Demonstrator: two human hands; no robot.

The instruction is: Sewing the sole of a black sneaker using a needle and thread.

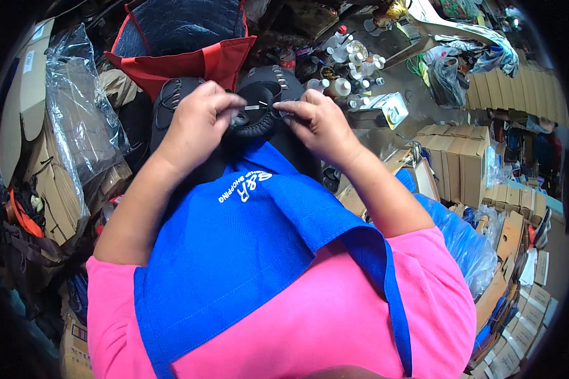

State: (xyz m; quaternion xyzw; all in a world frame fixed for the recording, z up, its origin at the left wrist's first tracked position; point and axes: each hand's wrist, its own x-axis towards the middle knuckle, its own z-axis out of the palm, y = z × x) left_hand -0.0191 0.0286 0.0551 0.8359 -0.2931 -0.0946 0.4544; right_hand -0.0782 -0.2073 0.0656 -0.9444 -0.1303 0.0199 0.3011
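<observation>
Head: black ribbed item between left hand and right hand.

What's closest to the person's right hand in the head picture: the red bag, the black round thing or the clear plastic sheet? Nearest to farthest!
From the right hand:
1. Black round thing: between the two hands.
2. Red bag: farther forward, to the left.
3. Clear plastic sheet: far left.

Left hand and right hand flank a dark rounded piece, fingers bent, blue apron over pink shirt, red bag gaping beyond, bottles clustered right, cardboard boxes standing nearer.
</observation>
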